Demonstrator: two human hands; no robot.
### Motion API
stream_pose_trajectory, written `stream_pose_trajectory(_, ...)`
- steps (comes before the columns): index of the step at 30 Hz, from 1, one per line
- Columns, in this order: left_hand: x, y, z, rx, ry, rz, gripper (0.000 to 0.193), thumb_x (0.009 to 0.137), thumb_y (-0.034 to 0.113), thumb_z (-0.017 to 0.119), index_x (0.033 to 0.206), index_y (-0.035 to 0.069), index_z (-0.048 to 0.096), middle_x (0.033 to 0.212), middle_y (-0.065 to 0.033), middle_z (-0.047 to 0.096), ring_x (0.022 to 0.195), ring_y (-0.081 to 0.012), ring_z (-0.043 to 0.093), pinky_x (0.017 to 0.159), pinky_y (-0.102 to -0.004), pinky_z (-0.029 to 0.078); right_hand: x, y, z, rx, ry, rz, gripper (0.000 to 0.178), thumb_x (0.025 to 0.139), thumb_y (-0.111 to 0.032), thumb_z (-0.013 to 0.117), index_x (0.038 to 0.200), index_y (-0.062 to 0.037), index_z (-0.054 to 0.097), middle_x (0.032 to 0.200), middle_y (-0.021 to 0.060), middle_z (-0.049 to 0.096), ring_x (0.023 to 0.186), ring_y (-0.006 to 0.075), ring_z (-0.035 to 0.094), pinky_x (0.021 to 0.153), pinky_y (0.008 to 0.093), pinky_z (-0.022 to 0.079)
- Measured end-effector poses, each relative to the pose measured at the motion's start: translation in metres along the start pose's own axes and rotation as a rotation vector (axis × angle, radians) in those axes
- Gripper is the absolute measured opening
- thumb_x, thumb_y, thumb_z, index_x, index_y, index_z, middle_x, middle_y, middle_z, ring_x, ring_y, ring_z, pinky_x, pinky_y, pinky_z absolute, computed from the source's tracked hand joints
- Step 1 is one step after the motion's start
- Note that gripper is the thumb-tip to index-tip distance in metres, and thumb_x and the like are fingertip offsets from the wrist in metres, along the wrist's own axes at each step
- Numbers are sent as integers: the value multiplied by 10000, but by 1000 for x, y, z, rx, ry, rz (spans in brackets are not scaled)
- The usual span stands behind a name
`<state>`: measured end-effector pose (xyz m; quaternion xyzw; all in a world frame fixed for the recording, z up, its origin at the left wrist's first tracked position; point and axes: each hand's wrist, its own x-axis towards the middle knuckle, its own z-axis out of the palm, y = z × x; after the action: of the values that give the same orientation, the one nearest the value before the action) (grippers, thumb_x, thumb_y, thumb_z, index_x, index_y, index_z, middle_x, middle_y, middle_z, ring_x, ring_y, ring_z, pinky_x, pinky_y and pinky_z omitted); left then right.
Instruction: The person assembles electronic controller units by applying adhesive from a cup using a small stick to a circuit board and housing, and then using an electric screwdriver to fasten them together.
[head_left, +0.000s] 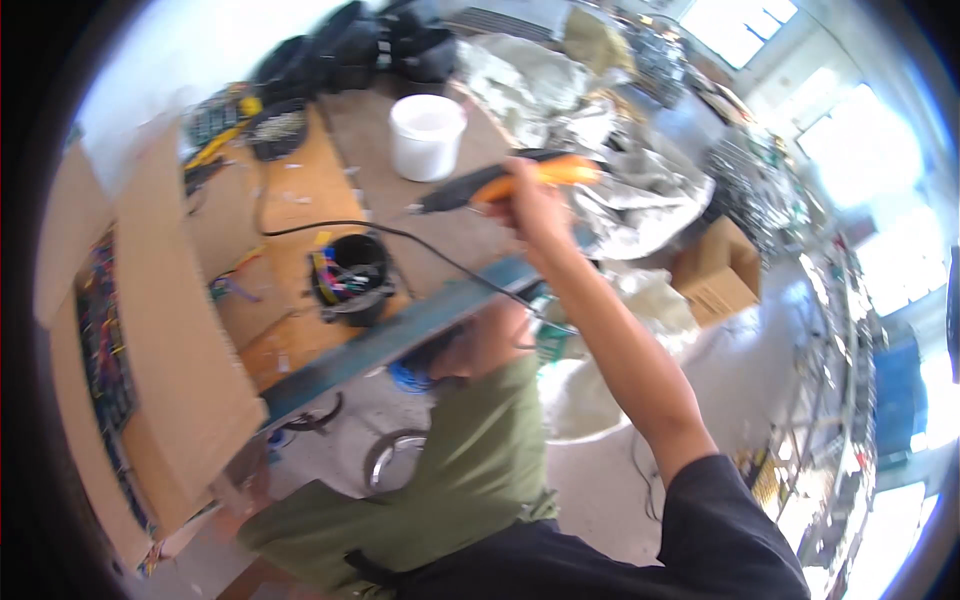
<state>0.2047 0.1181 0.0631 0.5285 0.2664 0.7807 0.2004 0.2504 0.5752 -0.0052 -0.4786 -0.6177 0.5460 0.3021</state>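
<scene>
My right hand (540, 208) is closed round an orange and black electric screwdriver (490, 187), raised over the right part of the workbench. Its thin metal tip points left, apart from anything on the bench. Below and left of it, a round black housing (358, 272) with colourful wires and connectors sits near the bench's front edge. A white bucket (427, 137) stands just beyond the tool. Running across the bench below the tool, a black cable (400, 232) passes over the front edge. My left hand is out of view.
Cardboard boxes (190, 330) rise at the left, with wired parts (105, 320) in one. Black round housings (345, 45) are piled at the back, near a dark bowl of small parts (278, 130). Pale sacks (640, 190) and an open carton (718, 270) lie to the right.
</scene>
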Motion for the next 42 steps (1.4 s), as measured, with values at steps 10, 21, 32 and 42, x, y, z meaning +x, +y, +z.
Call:
stream_pose_trajectory(10, -114, -169, 27, -668, 1279, -994, 83, 928, 20, 553, 992, 44, 599, 902, -90, 625, 852, -236, 622, 824, -400, 539, -105, -10, -14, 1346, -316, -169, 432, 965, -301, 556, 1251, 23, 551, 1263, 180, 570, 828, 172, 537, 770, 294, 466)
stream_pose_trajectory(21, -43, -148, 1, -552, 915, -811, 271, 1050, 228, 502, 1216, 14, 522, 978, -168, 691, 698, -202, 667, 663, -354, 581, -170, -45, 14, 1211, -417, -498, 533, 981, -384, 626, 1335, -45, 416, 1014, 56, 581, 819, 148, 494, 726, 291, 420)
stream_pose_trajectory(32, 2, -166, 8, -487, 817, -894, 300, 1042, 330, 519, 944, 59, 602, 678, -92, 629, 522, -176, 556, 482, -311, 451, -169, -34, 18, 1276, -485, -553, 313, 1016, -334, 569, 1174, -82, 474, 722, -49, 474, 610, 50, 457, 625, 251, 373)
stream_pose_trajectory(42, 15, -165, 6, -507, 919, -813, 201, 997, 238, 615, 981, 41, 652, 713, -83, 650, 568, -172, 563, 502, -305, 448, -170, -24, 31, 1216, -479, -474, 337, 942, -270, 631, 1172, -90, 461, 701, -4, 473, 581, 119, 449, 601, 312, 413)
